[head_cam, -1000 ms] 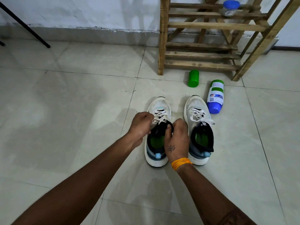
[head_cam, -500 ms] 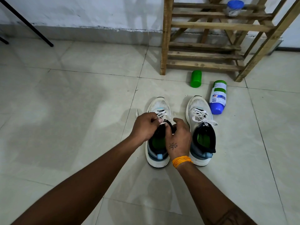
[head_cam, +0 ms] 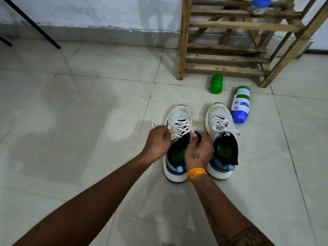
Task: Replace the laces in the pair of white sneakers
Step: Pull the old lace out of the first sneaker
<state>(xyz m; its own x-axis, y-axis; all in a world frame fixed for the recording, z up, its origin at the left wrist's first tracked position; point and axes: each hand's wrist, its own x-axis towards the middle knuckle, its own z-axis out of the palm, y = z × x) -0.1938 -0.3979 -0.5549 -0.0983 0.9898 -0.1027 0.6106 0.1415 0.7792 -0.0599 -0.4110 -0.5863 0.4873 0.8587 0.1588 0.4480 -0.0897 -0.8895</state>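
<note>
While my right hand (head_cam: 198, 150) grips the collar to steady the left sneaker (head_cam: 178, 139) w/ its mate (head_cam: 221, 139) beside it mid-floor, my left hand (head_cam: 158, 142) pinches the loosened lace (head_cam: 180, 127), prob. to unthread it.

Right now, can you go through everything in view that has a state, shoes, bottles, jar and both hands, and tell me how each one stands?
Left white sneaker: upright, laces loosened, bow undone.
Right white sneaker: upright, laces tied in a bow.
Left hand: fingers curled, pinching the left sneaker's lace.
Right hand: gripping the left sneaker's black collar.
Green plastic bottle: lying on the floor.
Blue-capped labelled bottle: lying on its side.
Blue-lidded clear jar: upright on the wooden rack, lid on.
</note>
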